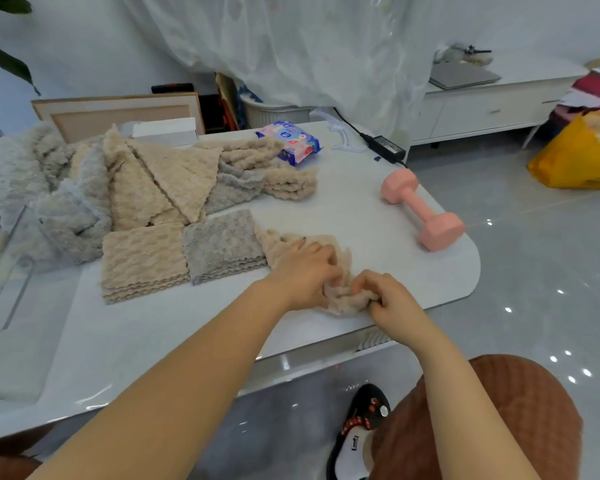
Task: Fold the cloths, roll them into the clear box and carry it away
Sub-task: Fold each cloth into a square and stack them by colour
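- Step: you're rolling, not folding. The beige cloth (342,296) lies near the table's (378,209) front edge, and its near end is bunched into a tight roll between your hands.
- Left hand (303,268): fingers curled down onto the cloth, gripping the roll's left side. The unrolled tail runs out past it toward the grey folded stack (222,249).
- Right hand (387,296): fingers clenched, pinching the roll's right end.
- The beige folded stack (142,263) sits touching the grey one. The unfolded pile (136,178) behind them isn't done yet.
- Next, my read: roll up the rest of the tail and keep both ends even. Hold the roll tight or it will spring open.
- The clear box (11,271) is well off at the table's left edge, so the roll has to cross over the stacks.
- The pink dumbbell (423,213) on the right is out of that path.
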`<action>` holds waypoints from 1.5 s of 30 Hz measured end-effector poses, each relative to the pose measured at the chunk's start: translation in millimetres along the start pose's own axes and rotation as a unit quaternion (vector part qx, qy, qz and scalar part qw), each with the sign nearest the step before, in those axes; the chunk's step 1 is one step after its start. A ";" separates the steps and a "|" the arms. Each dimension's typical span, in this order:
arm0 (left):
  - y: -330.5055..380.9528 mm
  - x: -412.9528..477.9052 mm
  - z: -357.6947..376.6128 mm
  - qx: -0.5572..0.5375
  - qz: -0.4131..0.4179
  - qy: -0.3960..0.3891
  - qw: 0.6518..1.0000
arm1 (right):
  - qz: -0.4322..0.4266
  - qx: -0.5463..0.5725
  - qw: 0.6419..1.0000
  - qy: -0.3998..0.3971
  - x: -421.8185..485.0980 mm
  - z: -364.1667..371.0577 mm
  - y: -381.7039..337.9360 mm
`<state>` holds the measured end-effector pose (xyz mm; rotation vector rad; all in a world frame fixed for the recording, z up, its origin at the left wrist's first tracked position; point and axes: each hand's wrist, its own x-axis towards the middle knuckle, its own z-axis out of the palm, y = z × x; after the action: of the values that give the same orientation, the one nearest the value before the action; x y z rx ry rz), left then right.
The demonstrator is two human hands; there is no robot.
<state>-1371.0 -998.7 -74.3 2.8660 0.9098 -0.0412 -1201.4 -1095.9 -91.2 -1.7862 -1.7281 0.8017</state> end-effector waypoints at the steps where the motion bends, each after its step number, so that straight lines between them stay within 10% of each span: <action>1: -2.2 0.1 -1.4 0.011 -0.001 0.029 1.000 | 0.008 0.028 0.999 0.020 -2.5 -2.1 2.6; 8: 7.8 -9.5 -4.0 -0.004 0.076 0.117 0.990 | 0.039 -0.030 0.983 0.178 3.4 -10.6 21.6; 17: -40.3 -7.9 -25.9 0.054 -0.200 -0.024 0.978 | 0.102 -0.002 0.964 0.244 41.1 -15.9 -1.9; 25: -64.4 -19.6 -89.8 0.074 -0.110 0.508 0.851 | -0.090 0.260 0.929 0.247 53.1 -87.5 -73.7; 32: -61.7 -68.0 35.1 -0.059 -0.069 0.140 0.986 | 0.021 0.025 0.999 -0.017 14.3 -42.6 3.8; 45: -48.7 -107.6 25.1 -0.338 -0.151 -0.080 0.925 | 0.139 0.055 0.978 -0.147 0.6 -37.0 25.4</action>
<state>-1486.6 -1024.3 -97.8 2.0446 1.0657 0.0075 -1157.1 -1095.3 -84.3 -1.9351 -1.5882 1.3119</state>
